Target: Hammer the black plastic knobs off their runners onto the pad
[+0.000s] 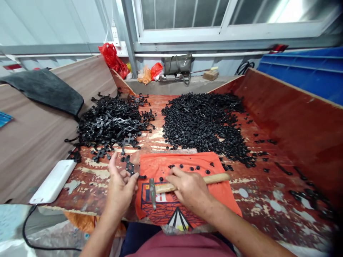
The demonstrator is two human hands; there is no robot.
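My left hand [122, 182] pinches a black jointed linkage [130, 166] between thumb and fingers, at the left edge of an orange printed cloth [187, 160]. My right hand [189, 185] is closed around the wooden handle of a hammer [218, 178], whose metal head points left over the cloth. The thumb and forefinger of that hand come together close to small black round parts [161, 179] on the cloth; whether they grip one I cannot tell.
Behind my left hand lies a heap of black linkages [112, 121]; a heap of small black parts [200, 125] is to its right. A white power bank-like device [53, 182] with a cable rests at left. Wooden boards [289, 117] wall the table, and a blue crate [305, 75] stands beyond.
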